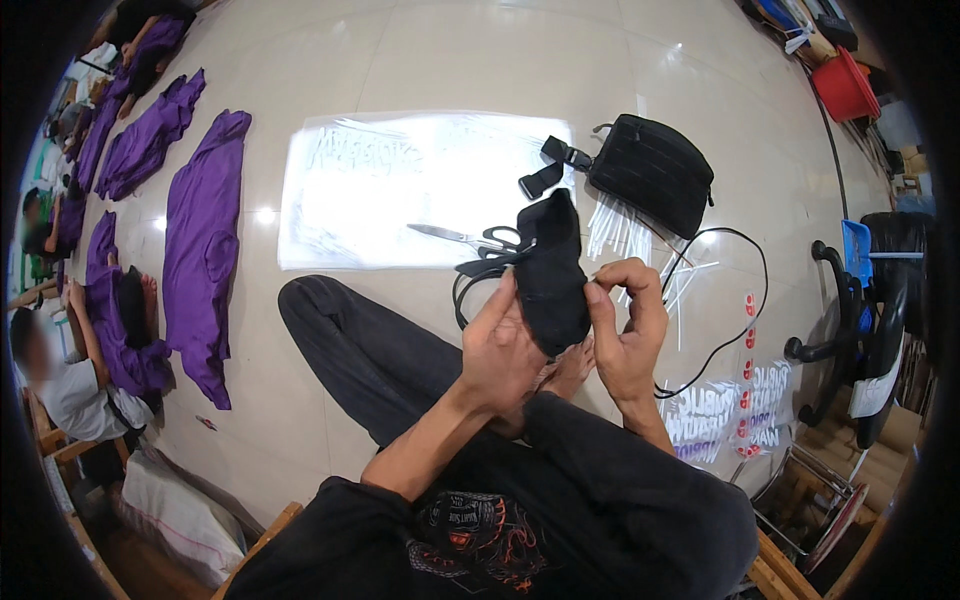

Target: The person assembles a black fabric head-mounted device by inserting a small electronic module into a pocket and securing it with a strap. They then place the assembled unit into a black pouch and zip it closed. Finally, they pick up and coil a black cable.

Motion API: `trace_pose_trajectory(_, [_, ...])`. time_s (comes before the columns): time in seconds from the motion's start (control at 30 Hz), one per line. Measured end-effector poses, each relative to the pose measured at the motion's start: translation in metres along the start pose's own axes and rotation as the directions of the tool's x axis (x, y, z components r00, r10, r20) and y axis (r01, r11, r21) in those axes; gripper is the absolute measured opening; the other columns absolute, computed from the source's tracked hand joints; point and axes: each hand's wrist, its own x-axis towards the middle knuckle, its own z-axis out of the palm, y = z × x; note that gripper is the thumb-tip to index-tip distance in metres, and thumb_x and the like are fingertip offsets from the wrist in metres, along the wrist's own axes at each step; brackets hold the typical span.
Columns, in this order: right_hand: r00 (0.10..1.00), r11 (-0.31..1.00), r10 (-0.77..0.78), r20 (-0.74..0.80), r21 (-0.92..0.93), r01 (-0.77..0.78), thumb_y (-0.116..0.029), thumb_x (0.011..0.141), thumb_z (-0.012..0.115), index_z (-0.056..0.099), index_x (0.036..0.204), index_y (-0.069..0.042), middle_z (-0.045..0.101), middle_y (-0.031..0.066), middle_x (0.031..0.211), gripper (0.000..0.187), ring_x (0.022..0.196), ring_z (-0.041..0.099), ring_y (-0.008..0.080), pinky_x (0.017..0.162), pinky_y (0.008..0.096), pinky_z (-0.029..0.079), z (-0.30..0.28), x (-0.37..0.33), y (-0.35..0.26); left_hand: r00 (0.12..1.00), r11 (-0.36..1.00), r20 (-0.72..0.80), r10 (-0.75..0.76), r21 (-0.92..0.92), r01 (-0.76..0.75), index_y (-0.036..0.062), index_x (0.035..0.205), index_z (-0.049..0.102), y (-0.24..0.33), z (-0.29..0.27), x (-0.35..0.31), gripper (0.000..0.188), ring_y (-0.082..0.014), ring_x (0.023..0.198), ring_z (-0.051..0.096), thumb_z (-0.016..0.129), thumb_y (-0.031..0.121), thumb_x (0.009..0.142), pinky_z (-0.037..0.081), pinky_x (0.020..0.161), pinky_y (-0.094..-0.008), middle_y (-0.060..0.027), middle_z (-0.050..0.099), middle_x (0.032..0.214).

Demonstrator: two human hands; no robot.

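Observation:
My left hand [497, 345] grips a black padded fabric piece [552, 292] from its left side, holding it up above my crossed legs. Its top end is folded and stands up. Beside the right edge of the fabric, my right hand [632, 322] has thumb and forefinger pinched together; what lies between them is too small to make out. Scissors [455, 236] lie just past the fabric, partly hidden by it, next to thin black straps [470, 285]. Farther right is a black zipped bag [655, 172] with a buckle strap [560, 158].
A white plastic sheet [350, 210] lies on the floor ahead, with white strips [620, 228] beside it. A black cord [765, 270] loops at right, near printed plastic bags [715, 415] and a chair base [845, 340]. Purple garments [205, 250] and seated people [75, 370] are at left.

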Motion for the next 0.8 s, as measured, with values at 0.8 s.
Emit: trace_pose_trajectory(0.8, [0.979, 0.96, 0.155, 0.129, 0.213, -0.18, -0.006, 0.097, 0.068, 0.061, 0.094, -0.002, 0.056, 0.0025, 0.099, 0.009, 0.085, 0.053, 0.0084, 0.072, 0.0223, 0.044, -0.008, 0.027, -0.023, 0.965, 0.914, -0.184, -0.186, -0.392, 0.101, 0.0006, 0.149, 0.036, 0.015, 0.032, 0.02, 0.045, -0.0205, 0.128, 0.057, 0.035, 0.027, 0.114, 0.052, 0.106, -0.0358, -0.0142, 0.054, 0.135])
